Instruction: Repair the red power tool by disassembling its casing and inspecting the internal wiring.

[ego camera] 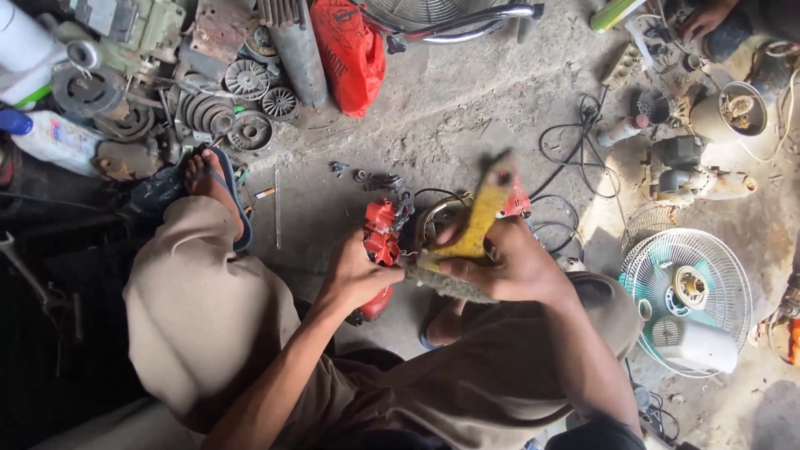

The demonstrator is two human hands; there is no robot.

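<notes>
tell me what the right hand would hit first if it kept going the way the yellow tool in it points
Probably the loose black cable on the concrete floor. The right hand holds the flat yellow tool aimed up and slightly right in the picture, past the small red part. Depth is unclear, so it may pass above them.

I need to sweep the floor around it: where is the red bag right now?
The red bag lies at the top of the head view, left of centre, between a grey metal cylinder and a chrome fan stand.

A red power tool (381, 242), a yellow brush (477, 225), a pale green fan (687, 287).
</notes>
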